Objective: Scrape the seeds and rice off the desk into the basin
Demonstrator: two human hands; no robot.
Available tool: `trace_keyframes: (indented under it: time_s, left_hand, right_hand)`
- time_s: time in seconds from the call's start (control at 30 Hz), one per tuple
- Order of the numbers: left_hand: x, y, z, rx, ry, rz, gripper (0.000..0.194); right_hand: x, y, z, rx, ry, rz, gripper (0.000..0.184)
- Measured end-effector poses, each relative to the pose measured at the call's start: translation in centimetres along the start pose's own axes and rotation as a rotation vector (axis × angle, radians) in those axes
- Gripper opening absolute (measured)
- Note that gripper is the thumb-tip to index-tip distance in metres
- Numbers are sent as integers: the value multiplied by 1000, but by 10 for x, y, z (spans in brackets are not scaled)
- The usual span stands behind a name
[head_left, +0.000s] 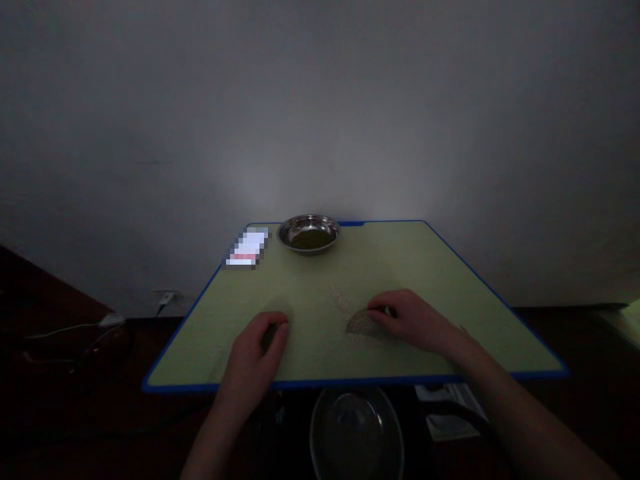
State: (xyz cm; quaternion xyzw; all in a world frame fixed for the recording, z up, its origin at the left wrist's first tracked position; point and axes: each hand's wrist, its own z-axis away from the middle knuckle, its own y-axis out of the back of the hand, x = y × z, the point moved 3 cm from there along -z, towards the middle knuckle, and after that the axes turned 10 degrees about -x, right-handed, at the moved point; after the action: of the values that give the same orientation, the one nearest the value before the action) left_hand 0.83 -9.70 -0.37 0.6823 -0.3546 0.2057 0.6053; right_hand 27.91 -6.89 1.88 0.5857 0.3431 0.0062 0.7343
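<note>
A pale green table point(450, 293) with a blue rim stands against a grey wall in dim light. My left hand point(257, 353) rests on the table near its front edge, fingers curled loosely, with nothing visible in it. My right hand point(415, 320) lies further right, fingers bent over a small pale heap of grains point(360, 325). A thin trail of the same grains point(340, 300) runs away from the heap. At the table's far edge sits a steel bowl point(309, 233) holding something dark green.
A white card-like object point(247, 248), blurred out, lies at the far left corner. Below the front edge are a round glass lid or bowl point(356, 430) and some papers point(450, 410). A cable and plug point(113, 321) lie on the dark floor at left.
</note>
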Motion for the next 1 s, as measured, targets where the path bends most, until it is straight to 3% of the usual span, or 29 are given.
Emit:
trace_keyframes:
  time_s: [0.5, 1.0]
  left_hand:
    - [0, -1, 0, 9, -4, 2, 22]
    - [1, -1, 0, -21, 4, -2, 25]
  right_hand:
    - [-5, -15, 1, -156, 65, -182, 21]
    - [-15, -21, 6, -216, 102, -235, 20]
